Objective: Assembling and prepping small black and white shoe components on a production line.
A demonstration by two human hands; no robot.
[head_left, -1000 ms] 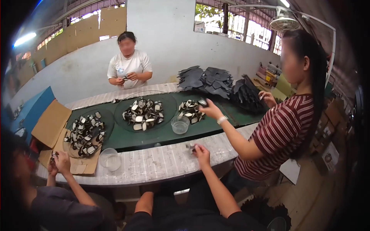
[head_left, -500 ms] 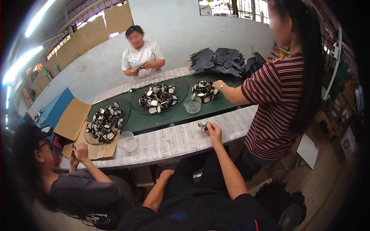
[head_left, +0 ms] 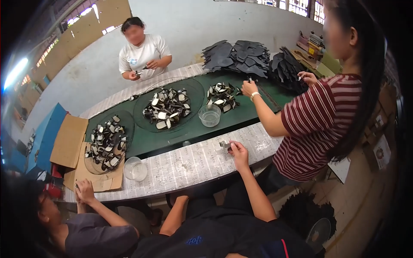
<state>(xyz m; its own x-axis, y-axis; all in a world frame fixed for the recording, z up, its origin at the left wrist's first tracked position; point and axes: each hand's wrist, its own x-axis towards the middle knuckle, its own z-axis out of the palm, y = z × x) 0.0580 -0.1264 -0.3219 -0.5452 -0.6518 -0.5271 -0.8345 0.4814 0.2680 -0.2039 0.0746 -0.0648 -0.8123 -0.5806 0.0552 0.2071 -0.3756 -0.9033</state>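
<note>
One hand in view: right hand (head_left: 238, 152) lay on the papered table edge (head_left: 185, 165).
Left hand: hidden under the table; state unknown.
Grasp: fingertips pinched a small metal piece (head_left: 224, 146).
Direction: piece at nine o'clock of the hand.
</note>
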